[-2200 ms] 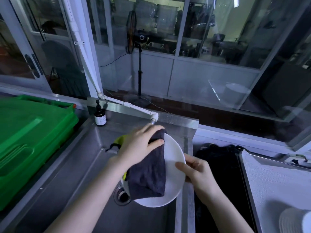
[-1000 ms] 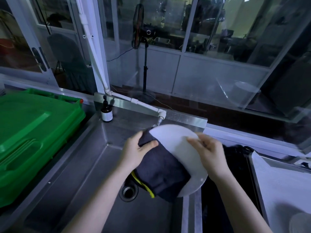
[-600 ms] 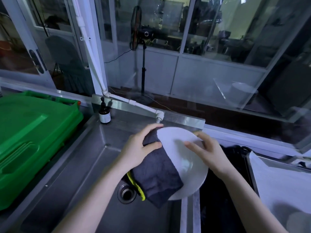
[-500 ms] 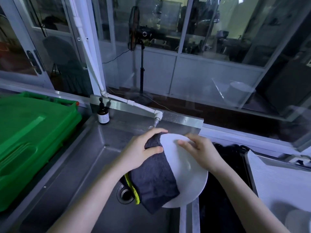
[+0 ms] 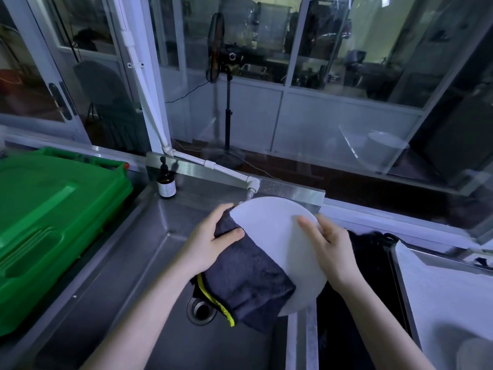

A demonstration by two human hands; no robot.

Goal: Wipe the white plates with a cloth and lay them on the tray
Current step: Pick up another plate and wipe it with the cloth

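I hold a white plate (image 5: 274,231) tilted over the steel sink (image 5: 128,263). My left hand (image 5: 210,244) grips a dark grey cloth (image 5: 248,281) with a yellow hem at the plate's left edge; the cloth drapes over the plate's lower left part. My right hand (image 5: 326,247) holds the plate's right rim, fingers spread over its face. A tray (image 5: 437,289) with a white liner lies at the right, and a blurred stack of white plates (image 5: 477,353) shows at the bottom right corner.
A white tap pipe (image 5: 213,166) ends just above the plate. A brown pump bottle (image 5: 166,182) stands at the sink's back left corner. A green plastic crate (image 5: 45,222) fills the left side. A dark basin (image 5: 357,276) lies between sink and tray. The drain (image 5: 200,308) sits below the cloth.
The plate has been turned in my hands and tilted more toward me. My left hand with the cloth has slid along the plate's left side, and my right hand shifted round the rim.
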